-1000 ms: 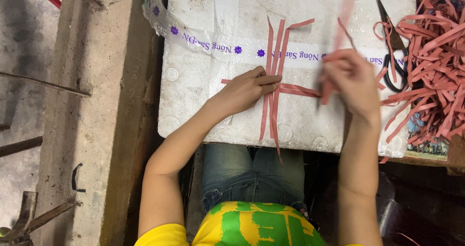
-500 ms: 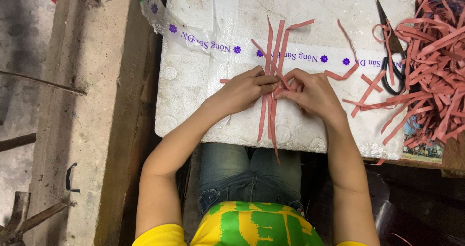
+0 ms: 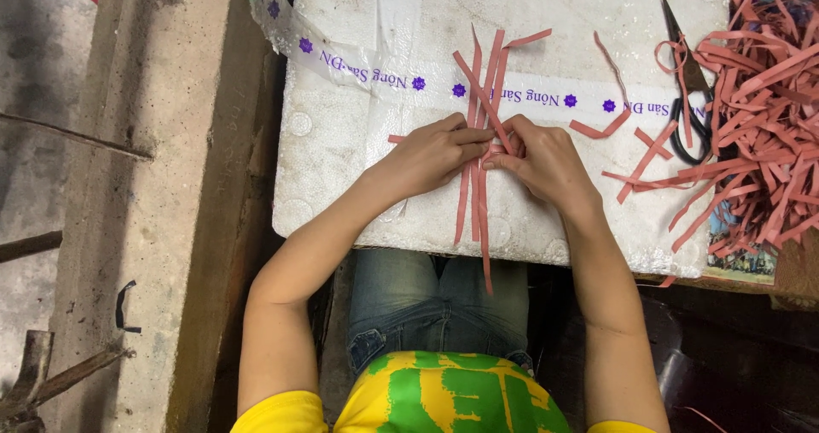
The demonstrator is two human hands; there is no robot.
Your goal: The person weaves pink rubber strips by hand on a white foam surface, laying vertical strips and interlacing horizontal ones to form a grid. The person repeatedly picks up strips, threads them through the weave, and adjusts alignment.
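Both hands' grip — L (image 3: 431, 153), R (image 3: 546, 164) — pinched on red strips (image 3: 478, 185).

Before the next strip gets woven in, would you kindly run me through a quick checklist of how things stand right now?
1. Left hand pinning the red strips: ok, fingers rest on the bundle.
2. Right hand on the crossing strip: ok, fingertips meet the left hand's at the crossing.
3. Upright strips aligned: not ok, they fan apart at the top and one slants across.
4. Spare strips in reach: ok, a pile lies to the right.
5. Scissors clear of the hands: ok, lying by the pile, partly under strips.
6. White foam board steady: cannot tell.
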